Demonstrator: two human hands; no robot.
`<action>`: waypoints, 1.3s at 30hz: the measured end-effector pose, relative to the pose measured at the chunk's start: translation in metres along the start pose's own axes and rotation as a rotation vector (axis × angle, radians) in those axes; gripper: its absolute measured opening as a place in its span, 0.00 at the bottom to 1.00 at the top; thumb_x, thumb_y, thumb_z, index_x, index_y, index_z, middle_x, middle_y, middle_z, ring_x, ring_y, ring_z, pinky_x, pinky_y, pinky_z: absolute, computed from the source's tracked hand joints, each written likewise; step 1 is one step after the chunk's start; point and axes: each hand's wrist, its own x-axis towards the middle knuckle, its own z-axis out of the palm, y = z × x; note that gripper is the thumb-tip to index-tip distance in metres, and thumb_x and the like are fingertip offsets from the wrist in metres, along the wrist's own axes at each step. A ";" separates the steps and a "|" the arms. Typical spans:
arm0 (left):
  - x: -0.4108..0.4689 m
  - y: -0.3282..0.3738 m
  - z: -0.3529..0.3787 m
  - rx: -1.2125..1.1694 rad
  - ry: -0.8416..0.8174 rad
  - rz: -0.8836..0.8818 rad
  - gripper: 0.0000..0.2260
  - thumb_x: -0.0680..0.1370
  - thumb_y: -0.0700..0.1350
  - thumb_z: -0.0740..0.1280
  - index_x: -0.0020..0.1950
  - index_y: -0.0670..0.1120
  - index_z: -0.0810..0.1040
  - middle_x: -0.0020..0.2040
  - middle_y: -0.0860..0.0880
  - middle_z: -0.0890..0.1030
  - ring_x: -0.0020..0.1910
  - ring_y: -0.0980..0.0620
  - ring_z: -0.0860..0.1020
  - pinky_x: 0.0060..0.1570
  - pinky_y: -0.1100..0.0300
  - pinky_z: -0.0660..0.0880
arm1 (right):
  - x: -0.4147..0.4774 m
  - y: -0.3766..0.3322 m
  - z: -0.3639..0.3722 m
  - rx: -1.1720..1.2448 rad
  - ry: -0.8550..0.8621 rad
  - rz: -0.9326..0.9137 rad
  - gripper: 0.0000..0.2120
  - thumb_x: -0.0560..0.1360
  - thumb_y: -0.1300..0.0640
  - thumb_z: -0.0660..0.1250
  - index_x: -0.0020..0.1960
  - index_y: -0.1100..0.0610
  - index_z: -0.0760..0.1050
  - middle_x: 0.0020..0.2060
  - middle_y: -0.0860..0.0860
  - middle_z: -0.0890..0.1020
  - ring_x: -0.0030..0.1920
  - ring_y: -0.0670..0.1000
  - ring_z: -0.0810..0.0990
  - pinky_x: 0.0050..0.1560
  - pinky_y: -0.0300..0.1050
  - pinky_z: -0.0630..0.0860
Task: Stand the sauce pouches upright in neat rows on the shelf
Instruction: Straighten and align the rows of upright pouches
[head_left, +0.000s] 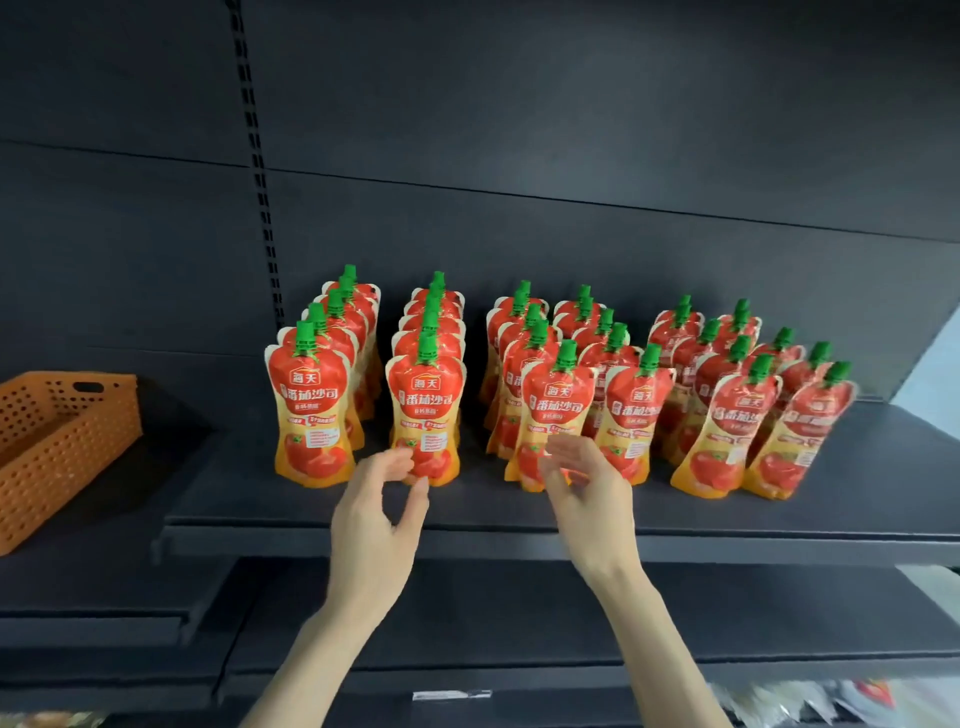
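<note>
Several red and yellow sauce pouches with green caps stand upright in rows running front to back on the dark shelf. The left rows are straight, and the rows at the right lean and sit uneven. My left hand hovers with fingers apart just in front of the second row's front pouch, holding nothing. My right hand is open, its fingers in front of the lower part of the third row's front pouch. Whether either hand touches a pouch is unclear.
An orange perforated basket stands on the neighbouring shelf at the left. A slotted upright divides the dark back panel. Lower shelves run below, with blurred packages at the bottom right.
</note>
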 end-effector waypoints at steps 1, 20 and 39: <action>0.000 0.015 0.007 -0.042 -0.027 -0.001 0.12 0.74 0.40 0.69 0.56 0.48 0.75 0.48 0.57 0.79 0.50 0.62 0.78 0.50 0.74 0.71 | 0.001 0.001 -0.014 -0.011 -0.005 -0.016 0.10 0.78 0.56 0.64 0.59 0.53 0.75 0.51 0.44 0.80 0.50 0.40 0.77 0.46 0.26 0.71; 0.164 0.114 0.101 0.082 -0.047 0.118 0.06 0.76 0.42 0.67 0.52 0.46 0.77 0.44 0.55 0.78 0.42 0.64 0.74 0.39 0.76 0.69 | 0.163 -0.010 -0.099 -0.059 -0.073 -0.265 0.06 0.77 0.58 0.64 0.52 0.55 0.77 0.43 0.43 0.80 0.45 0.36 0.76 0.44 0.25 0.70; 0.321 0.048 0.194 0.252 -0.604 -0.294 0.21 0.74 0.49 0.70 0.64 0.42 0.73 0.61 0.45 0.76 0.60 0.48 0.74 0.56 0.58 0.69 | 0.334 0.031 -0.042 -0.249 -0.244 0.024 0.19 0.75 0.56 0.67 0.64 0.62 0.73 0.60 0.56 0.78 0.61 0.54 0.76 0.62 0.45 0.71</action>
